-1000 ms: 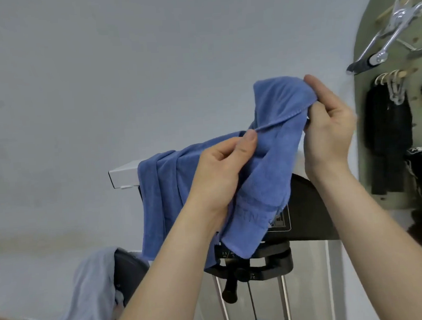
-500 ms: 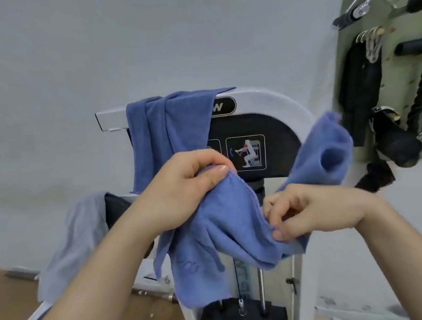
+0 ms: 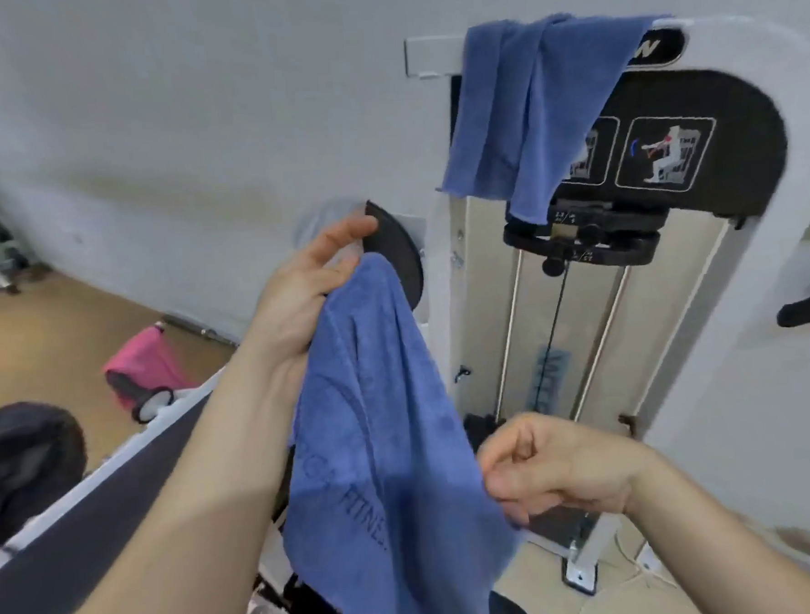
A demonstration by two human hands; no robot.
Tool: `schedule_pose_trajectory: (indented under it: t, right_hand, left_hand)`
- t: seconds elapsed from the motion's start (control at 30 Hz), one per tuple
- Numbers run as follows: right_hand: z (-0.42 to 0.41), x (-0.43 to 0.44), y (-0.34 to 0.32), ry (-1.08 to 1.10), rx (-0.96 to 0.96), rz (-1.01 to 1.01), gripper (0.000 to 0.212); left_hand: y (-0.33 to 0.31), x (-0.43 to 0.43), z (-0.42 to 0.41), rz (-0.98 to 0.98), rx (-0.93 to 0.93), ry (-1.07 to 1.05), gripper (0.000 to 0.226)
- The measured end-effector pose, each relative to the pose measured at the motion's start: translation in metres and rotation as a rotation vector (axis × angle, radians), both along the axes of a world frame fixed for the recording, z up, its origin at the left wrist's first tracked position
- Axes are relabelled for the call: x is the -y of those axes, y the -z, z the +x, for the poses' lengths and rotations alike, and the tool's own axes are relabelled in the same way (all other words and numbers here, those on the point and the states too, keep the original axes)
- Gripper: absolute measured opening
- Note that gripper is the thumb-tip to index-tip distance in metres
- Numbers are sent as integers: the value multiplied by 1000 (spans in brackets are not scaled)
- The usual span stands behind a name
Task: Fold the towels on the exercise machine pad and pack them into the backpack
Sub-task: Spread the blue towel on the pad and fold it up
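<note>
Two blue towels [image 3: 391,426] [image 3: 524,109], two hands [image 3: 305,294] [image 3: 551,473], one pink bag [image 3: 143,365].

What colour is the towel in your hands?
The towel is blue with darker letters, clearest in the head view.

The black panel [image 3: 744,143] at the head of the weight machine is the landmark. Just above it, a black oval badge [image 3: 653,47] shows 1 white letter, "W" or "N"; the rest is hidden under a second towel [image 3: 524,109]. On the panel itself, 1 pictogram [image 3: 664,154] shows a seated figure with red and blue marks, and a second pictogram [image 3: 591,157] beside it is half covered. Just below the panel, a small label [image 3: 562,216] bears numbers too blurred to read. Further below, blue vertical lettering on the guard plate [image 3: 552,378] is illegible. Well below and left, the blue towel [image 3: 388,450] reads "FITNES".
</note>
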State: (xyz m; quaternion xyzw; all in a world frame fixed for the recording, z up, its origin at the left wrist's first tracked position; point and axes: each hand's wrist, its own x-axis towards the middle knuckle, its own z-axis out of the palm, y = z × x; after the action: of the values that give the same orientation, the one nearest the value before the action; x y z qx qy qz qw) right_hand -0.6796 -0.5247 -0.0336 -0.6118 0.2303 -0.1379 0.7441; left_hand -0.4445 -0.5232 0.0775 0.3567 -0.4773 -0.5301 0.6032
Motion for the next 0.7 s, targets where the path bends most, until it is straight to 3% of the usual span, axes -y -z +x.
schedule_pose_trajectory:
  t: [0.07,0.17,0.23,0.27,0.33,0.4,0.47,0.53,0.6,0.7]
  right_hand:
    - [41,-18,18,10,-14,4,21]
    - [96,-36,27,228,202,394,37]
    - [123,-42,24,430,232,575,20]
    - [132,-41,20,515,176,588,13]
    - [143,-32,10,544,95,501,15]
    - [148,-21,-3,407,138,411,29]
    - [144,-8,-19,179,70,108,41]
    - [137,2,-36,-144,-163,-249,42]
    - [130,10,-44,-446,-480,-539,29]
    - [121,27,-34,-459,-790,-836,17]
  left_hand:
    - [5,-27,25,-32,-82,-74,31]
    - [13,-63,64,-57,-336,-195,34]
    - [25,-84,89,-33,-311,-303,33]
    - [33,-94,101,-1,-143,-388,31]
    - [51,-117,126,123,441,-464,25]
    - [69,-139,145,373,930,-156,50]
    - [86,-160,157,597,1143,143,72]
    - [97,-178,162,631,1017,101,56]
    - [101,-190,156,562,675,-146,31]
    - [106,-192,151,480,339,-489,24]
